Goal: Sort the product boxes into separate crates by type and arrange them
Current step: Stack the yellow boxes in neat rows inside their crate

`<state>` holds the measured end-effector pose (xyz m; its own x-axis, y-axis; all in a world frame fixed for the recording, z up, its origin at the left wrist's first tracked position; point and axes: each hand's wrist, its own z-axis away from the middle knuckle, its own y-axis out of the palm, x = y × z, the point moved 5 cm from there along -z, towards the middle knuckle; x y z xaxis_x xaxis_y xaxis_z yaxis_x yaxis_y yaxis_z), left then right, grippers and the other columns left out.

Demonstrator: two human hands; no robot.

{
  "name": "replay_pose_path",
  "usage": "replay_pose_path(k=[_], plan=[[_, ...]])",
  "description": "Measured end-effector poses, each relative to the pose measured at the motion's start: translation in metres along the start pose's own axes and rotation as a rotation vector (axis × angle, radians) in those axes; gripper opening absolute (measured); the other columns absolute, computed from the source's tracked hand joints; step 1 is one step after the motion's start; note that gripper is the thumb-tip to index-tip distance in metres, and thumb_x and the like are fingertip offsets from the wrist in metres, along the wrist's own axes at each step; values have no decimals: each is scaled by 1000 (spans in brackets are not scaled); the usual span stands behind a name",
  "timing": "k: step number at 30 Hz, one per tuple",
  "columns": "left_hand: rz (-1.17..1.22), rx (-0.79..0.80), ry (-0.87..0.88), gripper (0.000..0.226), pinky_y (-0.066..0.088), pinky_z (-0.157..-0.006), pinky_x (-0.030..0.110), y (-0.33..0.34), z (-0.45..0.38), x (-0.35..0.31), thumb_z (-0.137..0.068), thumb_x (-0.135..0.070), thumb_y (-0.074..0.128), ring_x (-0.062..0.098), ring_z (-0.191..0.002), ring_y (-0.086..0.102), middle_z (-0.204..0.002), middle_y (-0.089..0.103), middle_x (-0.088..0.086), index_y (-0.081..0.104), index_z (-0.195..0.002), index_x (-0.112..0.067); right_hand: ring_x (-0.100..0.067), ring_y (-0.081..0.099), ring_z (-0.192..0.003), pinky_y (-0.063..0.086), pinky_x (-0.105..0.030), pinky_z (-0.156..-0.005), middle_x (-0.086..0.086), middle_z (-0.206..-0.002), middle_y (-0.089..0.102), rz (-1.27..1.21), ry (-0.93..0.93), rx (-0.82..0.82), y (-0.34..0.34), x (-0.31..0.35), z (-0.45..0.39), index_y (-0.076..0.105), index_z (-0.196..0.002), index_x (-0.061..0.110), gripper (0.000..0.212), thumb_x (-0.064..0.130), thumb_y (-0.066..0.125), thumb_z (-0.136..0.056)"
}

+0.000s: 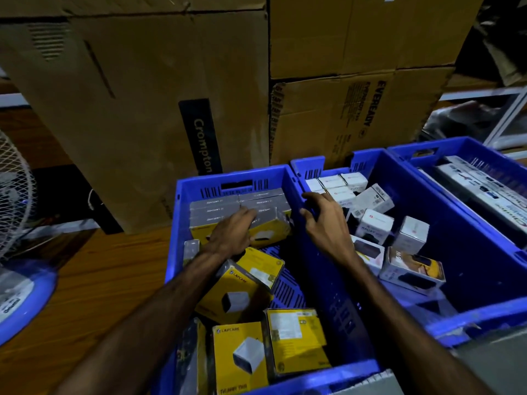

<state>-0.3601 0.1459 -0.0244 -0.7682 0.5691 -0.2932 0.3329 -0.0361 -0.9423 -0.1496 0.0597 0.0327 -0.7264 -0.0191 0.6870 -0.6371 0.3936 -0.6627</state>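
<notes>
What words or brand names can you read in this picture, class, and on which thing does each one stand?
"Crompton": black strip on the tall cardboard carton.
"EVEREADY": side of the cardboard carton behind the middle crate; its smaller print is unreadable.
"LAPCARE": yellow boxes in the left crate.
Print on the grey box tops by the left hand, and on the white boxes near the right hand, is too blurred.

1. Yellow-and-grey Lapcare boxes (238, 297) fill the left blue crate (182, 195): a neat grey-topped row (239, 206) along its far wall, others tumbled loose nearer the camera.
2. White boxes (373, 223) sit in the middle blue crate (379, 161), some aligned at the far corner, others tilted.
3. Long boxes (482, 189) lie in the right crate (427, 145).
</notes>
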Motion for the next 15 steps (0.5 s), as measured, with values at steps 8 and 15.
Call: replay_pose_path(k=[8, 15], plan=[[-413, 47, 81, 57, 58, -84, 50, -3, -6, -18, -94, -27, 61, 33, -118, 54, -126, 58, 12, 40, -146, -17, -27, 61, -119, 46, -36, -105, -9, -127, 66, -53, 160, -136, -11, -12, 2, 68, -127, 13, 33, 15, 60, -95], [-517, 72, 99, 45, 57, -80, 47, 0, -21, -34, -91, -32, 71, 31, -116, 58, -129, 58, 9, 58, -129, -12, -29, 66, -118, 46, -30, -97, -12, -124, 73, -65, 300, -97, -12, -26, 3, 70, -125, 9, 32, 15, 62, -95]])
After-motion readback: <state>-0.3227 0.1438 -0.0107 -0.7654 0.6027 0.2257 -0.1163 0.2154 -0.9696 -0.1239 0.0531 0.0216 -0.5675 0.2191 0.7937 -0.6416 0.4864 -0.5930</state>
